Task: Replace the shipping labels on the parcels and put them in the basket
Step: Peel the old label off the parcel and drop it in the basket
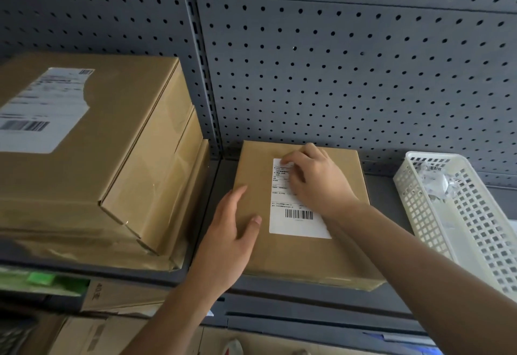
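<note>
A flat brown parcel (344, 245) lies on the grey shelf (389, 195). A white shipping label (296, 223) with a barcode is stuck on its top. My left hand (232, 240) rests flat on the parcel's left side, fingers straight. My right hand (316, 178) lies over the label's upper part, its fingertips curled at the label's top left corner; whether they pinch the corner is unclear. A white perforated basket (458, 223) stands to the right, with crumpled white scraps inside.
A stack of bigger brown boxes (117, 159) fills the shelf on the left; the top one bears a partly torn label (42, 111). A grey pegboard wall (349, 75) closes the back. More cardboard boxes (106, 332) sit below the shelf.
</note>
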Demonstrator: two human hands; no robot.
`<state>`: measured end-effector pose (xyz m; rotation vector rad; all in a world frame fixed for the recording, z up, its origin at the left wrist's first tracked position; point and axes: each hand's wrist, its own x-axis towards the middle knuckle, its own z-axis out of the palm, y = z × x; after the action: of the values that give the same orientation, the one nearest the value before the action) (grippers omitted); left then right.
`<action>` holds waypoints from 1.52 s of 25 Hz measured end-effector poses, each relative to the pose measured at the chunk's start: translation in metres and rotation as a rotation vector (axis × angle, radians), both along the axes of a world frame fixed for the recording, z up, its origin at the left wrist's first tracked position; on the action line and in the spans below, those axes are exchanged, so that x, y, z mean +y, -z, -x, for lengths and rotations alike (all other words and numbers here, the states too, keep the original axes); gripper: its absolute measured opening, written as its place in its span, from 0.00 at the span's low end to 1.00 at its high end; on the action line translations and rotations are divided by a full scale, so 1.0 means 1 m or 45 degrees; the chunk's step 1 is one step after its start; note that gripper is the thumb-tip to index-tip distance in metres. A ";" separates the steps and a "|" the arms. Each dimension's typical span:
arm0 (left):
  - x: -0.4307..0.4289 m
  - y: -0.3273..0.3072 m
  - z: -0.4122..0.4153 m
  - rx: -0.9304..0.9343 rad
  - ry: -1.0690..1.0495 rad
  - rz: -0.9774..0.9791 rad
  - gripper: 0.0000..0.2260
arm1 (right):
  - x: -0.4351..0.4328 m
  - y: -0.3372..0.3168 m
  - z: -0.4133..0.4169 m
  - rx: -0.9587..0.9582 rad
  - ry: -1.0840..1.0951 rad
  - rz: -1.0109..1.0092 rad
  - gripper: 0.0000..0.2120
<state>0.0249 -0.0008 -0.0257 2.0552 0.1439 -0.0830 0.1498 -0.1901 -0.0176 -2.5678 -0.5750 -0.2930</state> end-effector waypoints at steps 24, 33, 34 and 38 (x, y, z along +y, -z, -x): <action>-0.002 0.000 0.000 0.012 -0.040 -0.005 0.25 | 0.015 0.004 -0.026 -0.025 -0.002 0.110 0.10; -0.003 -0.002 0.001 0.042 -0.055 0.033 0.25 | 0.016 0.006 -0.029 -0.019 -0.013 0.128 0.11; -0.004 -0.002 0.001 0.049 -0.058 0.040 0.24 | 0.016 0.006 -0.029 -0.018 -0.013 0.128 0.11; -0.004 -0.002 0.001 0.056 -0.066 0.049 0.24 | 0.014 0.007 -0.027 -0.018 -0.021 0.079 0.10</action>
<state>0.0242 -0.0046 -0.0233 2.0109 0.2210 -0.0984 0.1765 -0.1762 -0.0246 -2.6212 -0.6198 -0.2923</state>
